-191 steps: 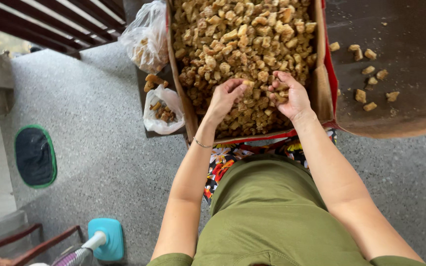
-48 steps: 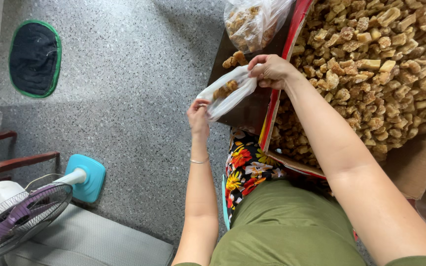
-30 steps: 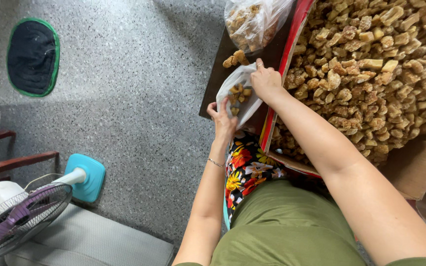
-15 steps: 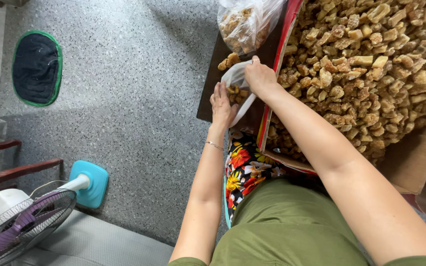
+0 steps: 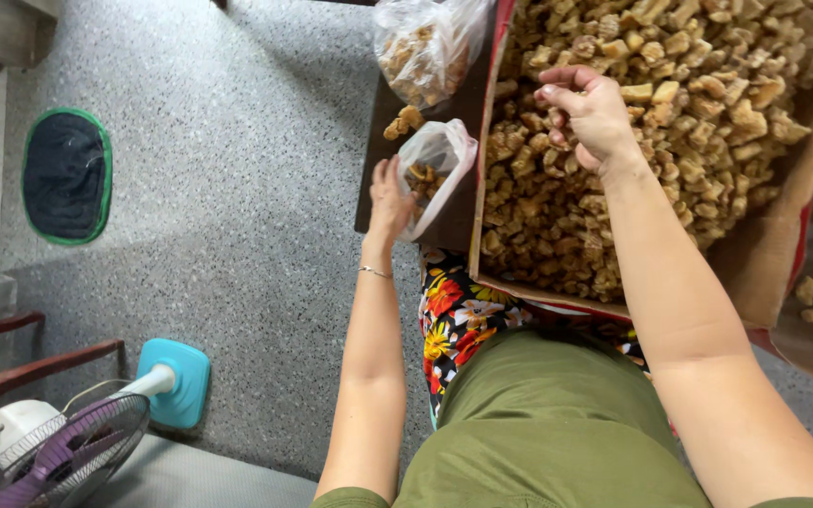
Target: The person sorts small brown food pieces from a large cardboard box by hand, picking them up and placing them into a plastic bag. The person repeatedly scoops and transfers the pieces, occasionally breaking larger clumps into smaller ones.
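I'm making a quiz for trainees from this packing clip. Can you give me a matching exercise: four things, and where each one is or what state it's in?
Things:
1. small plastic bag
2. right hand
3. electric fan
4. dark mat with green edge

Places or states:
A. on the speckled floor, far left
B. held open by the left hand
C. bottom left corner, on a blue base
D. over the golden chunks in the cardboard box

Pairs: 1-B, 2-D, 3-C, 4-A
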